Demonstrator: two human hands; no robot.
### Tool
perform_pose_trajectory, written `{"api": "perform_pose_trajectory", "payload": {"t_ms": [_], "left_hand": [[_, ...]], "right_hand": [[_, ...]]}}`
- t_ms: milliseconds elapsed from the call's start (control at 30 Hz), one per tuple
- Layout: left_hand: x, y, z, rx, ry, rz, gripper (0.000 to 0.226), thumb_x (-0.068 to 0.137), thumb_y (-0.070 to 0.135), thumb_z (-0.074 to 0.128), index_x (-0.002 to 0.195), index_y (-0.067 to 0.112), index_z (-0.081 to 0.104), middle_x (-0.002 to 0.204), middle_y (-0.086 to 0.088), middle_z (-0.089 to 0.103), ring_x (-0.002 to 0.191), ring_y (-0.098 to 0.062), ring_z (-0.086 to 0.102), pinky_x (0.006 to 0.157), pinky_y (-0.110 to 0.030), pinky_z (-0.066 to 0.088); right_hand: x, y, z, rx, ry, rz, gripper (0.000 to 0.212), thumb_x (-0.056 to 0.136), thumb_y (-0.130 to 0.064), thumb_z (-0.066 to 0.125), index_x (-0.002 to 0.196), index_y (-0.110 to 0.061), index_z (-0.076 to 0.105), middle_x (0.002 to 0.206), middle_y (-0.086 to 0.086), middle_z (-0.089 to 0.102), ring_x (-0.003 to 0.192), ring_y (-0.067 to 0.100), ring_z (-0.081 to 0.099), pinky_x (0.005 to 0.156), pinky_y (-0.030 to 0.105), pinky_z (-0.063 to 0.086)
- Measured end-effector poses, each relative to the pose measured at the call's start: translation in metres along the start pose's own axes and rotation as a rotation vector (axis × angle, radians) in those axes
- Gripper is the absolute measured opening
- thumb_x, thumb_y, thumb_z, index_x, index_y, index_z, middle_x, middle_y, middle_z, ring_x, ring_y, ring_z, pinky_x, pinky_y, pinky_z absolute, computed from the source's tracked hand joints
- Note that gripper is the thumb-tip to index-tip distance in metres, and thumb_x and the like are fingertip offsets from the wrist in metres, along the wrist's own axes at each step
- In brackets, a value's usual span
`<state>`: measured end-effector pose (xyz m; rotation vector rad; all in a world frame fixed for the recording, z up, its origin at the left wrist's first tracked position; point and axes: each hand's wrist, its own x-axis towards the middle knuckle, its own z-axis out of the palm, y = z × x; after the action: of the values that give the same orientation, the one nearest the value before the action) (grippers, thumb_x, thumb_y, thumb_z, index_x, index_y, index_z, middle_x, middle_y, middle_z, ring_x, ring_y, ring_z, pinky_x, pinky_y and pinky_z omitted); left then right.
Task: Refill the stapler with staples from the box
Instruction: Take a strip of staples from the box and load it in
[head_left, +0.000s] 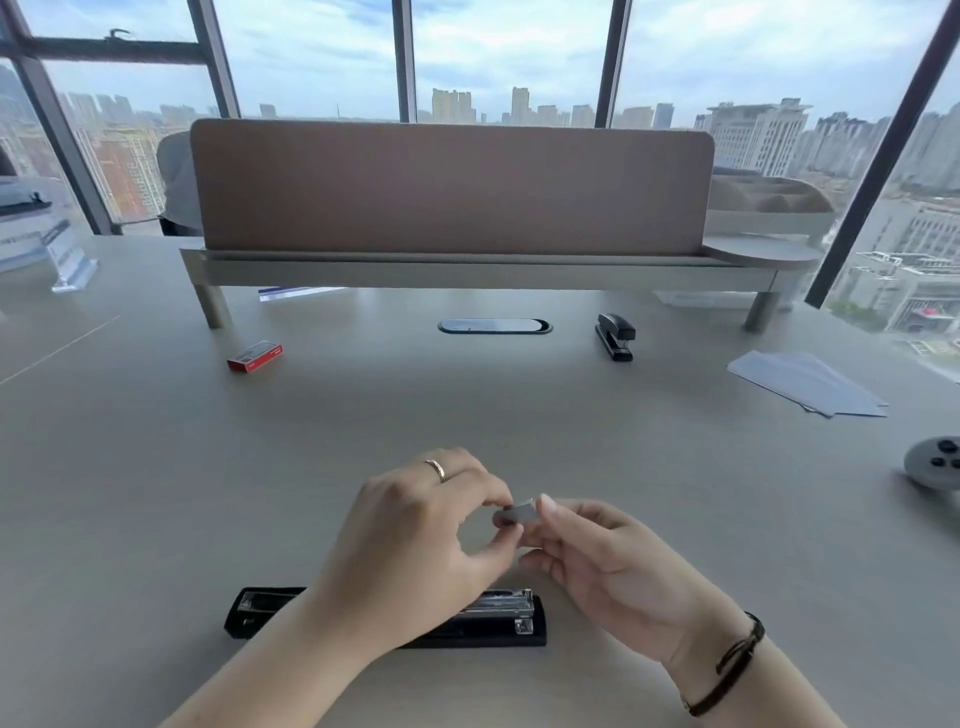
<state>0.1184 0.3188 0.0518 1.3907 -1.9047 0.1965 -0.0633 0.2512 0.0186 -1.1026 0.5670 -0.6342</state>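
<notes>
A black stapler (511, 621) lies flat and opened out on the desk near me, its metal staple channel facing up; my left forearm hides its middle. Above it, my left hand (415, 530) and my right hand (597, 551) meet, both pinching a small grey strip of staples (517, 513) between fingertips. The red staple box (255, 356) lies farther back on the left, apart from both hands.
A second black stapler (615, 335), closed, stands at the back right. White paper sheets (805, 382) lie at the right, a grey controller (935, 462) at the right edge. A desk shelf with a brown partition (452, 187) spans the back. A cable slot (493, 326) sits mid-desk.
</notes>
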Motion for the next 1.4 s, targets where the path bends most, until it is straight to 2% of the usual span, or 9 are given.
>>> {"api": "perform_pose_trajectory", "payload": {"t_ms": [167, 367, 467, 567, 700, 800, 967, 1100, 1400], "left_hand": [[-0.002, -0.003, 0.003, -0.032, -0.059, -0.028, 0.008, 0.076, 0.032, 0.071, 0.08, 0.026, 0.074, 0.079, 0.011, 0.072, 0.067, -0.011, 0.066, 0.055, -0.032, 0.056], [-0.007, -0.016, -0.005, -0.079, -0.288, -0.081, 0.01, 0.076, 0.03, 0.066, 0.082, 0.029, 0.074, 0.073, 0.014, 0.068, 0.066, -0.004, 0.061, 0.06, -0.025, 0.054], [-0.012, -0.021, -0.011, -0.104, -0.356, -0.109, 0.008, 0.076, 0.03, 0.067, 0.081, 0.028, 0.074, 0.071, 0.015, 0.065, 0.067, -0.004, 0.059, 0.062, -0.021, 0.052], [-0.017, -0.023, -0.016, -0.136, -0.419, -0.165, 0.015, 0.077, 0.04, 0.064, 0.086, 0.033, 0.074, 0.077, 0.017, 0.066, 0.078, -0.003, 0.061, 0.068, -0.023, 0.053], [-0.024, -0.023, -0.021, -0.097, -0.478, -0.179, 0.02, 0.078, 0.049, 0.061, 0.093, 0.039, 0.071, 0.091, 0.022, 0.067, 0.091, 0.002, 0.058, 0.077, -0.02, 0.051], [-0.025, -0.023, -0.023, -0.082, -0.495, -0.176, 0.019, 0.08, 0.048, 0.062, 0.095, 0.039, 0.071, 0.095, 0.023, 0.067, 0.092, 0.005, 0.057, 0.08, -0.019, 0.05], [-0.025, -0.023, -0.024, -0.088, -0.54, -0.202, 0.021, 0.08, 0.049, 0.061, 0.095, 0.037, 0.07, 0.093, 0.023, 0.066, 0.092, 0.005, 0.057, 0.079, -0.019, 0.05], [-0.025, -0.024, -0.024, -0.088, -0.573, -0.217, 0.018, 0.08, 0.048, 0.063, 0.093, 0.038, 0.071, 0.093, 0.022, 0.066, 0.09, 0.005, 0.058, 0.071, -0.015, 0.047], [-0.025, -0.024, -0.022, -0.079, -0.629, -0.242, 0.023, 0.079, 0.051, 0.063, 0.098, 0.042, 0.07, 0.096, 0.024, 0.066, 0.09, 0.003, 0.061, 0.081, -0.026, 0.053]], "right_hand": [[-0.003, 0.0, 0.004, -0.057, 0.035, -0.024, 0.07, 0.074, -0.05, 0.08, 0.115, 0.006, 0.07, 0.107, 0.02, 0.066, 0.105, 0.027, 0.056, 0.095, 0.039, 0.04], [-0.01, -0.001, -0.001, -0.198, 0.147, -0.124, 0.067, 0.053, -0.054, 0.091, 0.104, -0.012, 0.078, 0.089, 0.004, 0.068, 0.084, 0.018, 0.061, 0.077, 0.031, 0.049], [-0.012, 0.0, 0.001, -0.386, 0.204, -0.231, 0.045, 0.058, -0.041, 0.088, 0.097, -0.022, 0.079, 0.086, -0.004, 0.07, 0.082, 0.012, 0.062, 0.077, 0.029, 0.049], [-0.013, 0.004, 0.006, -0.704, 0.2, -0.324, 0.035, 0.062, -0.046, 0.085, 0.094, -0.033, 0.078, 0.095, -0.004, 0.071, 0.089, 0.013, 0.066, 0.08, 0.029, 0.05], [-0.016, 0.009, 0.013, -0.94, 0.163, -0.28, 0.029, 0.065, -0.051, 0.079, 0.092, -0.04, 0.076, 0.102, -0.01, 0.065, 0.1, 0.015, 0.061, 0.085, 0.024, 0.049], [-0.015, 0.013, 0.017, -1.009, 0.156, -0.26, 0.025, 0.067, -0.05, 0.077, 0.09, -0.04, 0.075, 0.103, -0.012, 0.063, 0.099, 0.012, 0.062, 0.084, 0.026, 0.05], [-0.013, 0.016, 0.019, -1.082, 0.153, -0.272, 0.017, 0.072, -0.044, 0.077, 0.086, -0.035, 0.074, 0.099, -0.013, 0.063, 0.095, 0.008, 0.064, 0.075, 0.014, 0.046], [-0.013, 0.017, 0.019, -1.09, 0.137, -0.283, 0.016, 0.073, -0.045, 0.075, 0.086, -0.035, 0.073, 0.097, -0.013, 0.063, 0.094, 0.009, 0.064, 0.079, 0.023, 0.051], [-0.013, 0.018, 0.018, -1.109, 0.15, -0.315, 0.015, 0.072, -0.042, 0.076, 0.083, -0.033, 0.072, 0.093, -0.013, 0.066, 0.092, 0.009, 0.066, 0.08, 0.03, 0.053]]}}
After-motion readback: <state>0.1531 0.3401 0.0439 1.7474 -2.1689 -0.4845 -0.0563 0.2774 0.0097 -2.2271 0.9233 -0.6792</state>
